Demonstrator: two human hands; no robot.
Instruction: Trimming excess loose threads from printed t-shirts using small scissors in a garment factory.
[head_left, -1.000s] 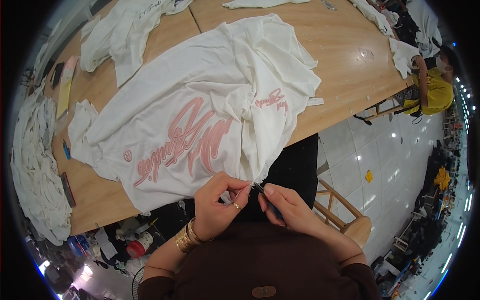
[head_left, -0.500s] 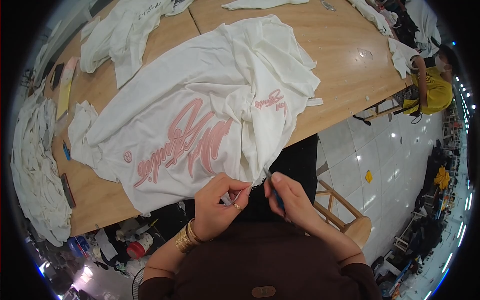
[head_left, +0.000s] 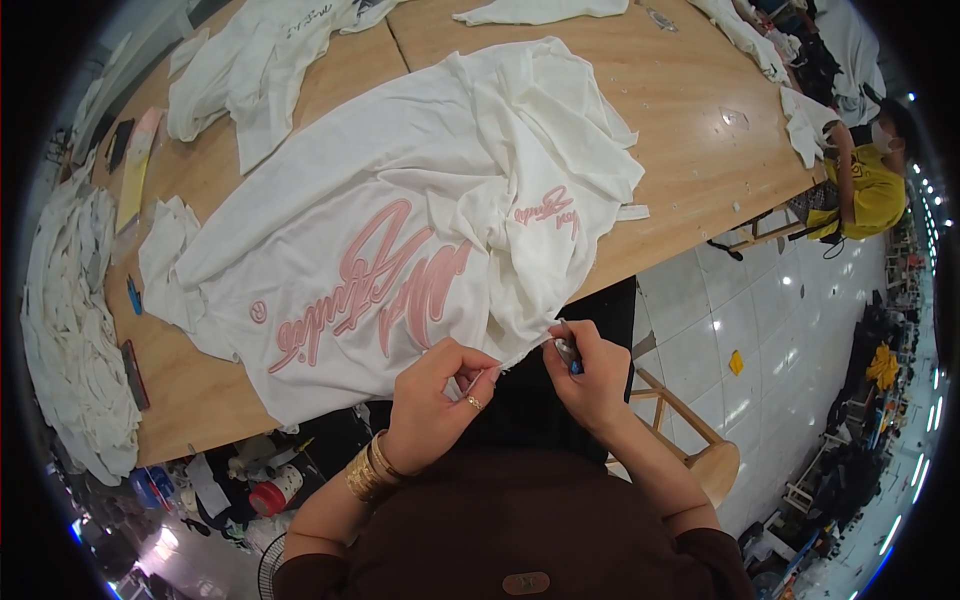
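Our left hand (head_left: 437, 392) still pinches the hem of the white shirt (head_left: 400, 240), which hangs over the table (head_left: 690, 120) edge. Right of it, our right hand (head_left: 590, 365), closed on a small snipper (head_left: 568, 353), has moved in to the hem, so trimming looks underway.

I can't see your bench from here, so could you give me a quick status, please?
Left hand pinching white shirt hem. Right hand gripping small snips at the hem. Nothing in the way.

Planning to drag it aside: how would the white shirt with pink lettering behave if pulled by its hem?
The shirt probably flops and stretches; it lies in soft folds. It is likely light, since the left hand lifts its hem with the fingers alone. It may bunch on the table.
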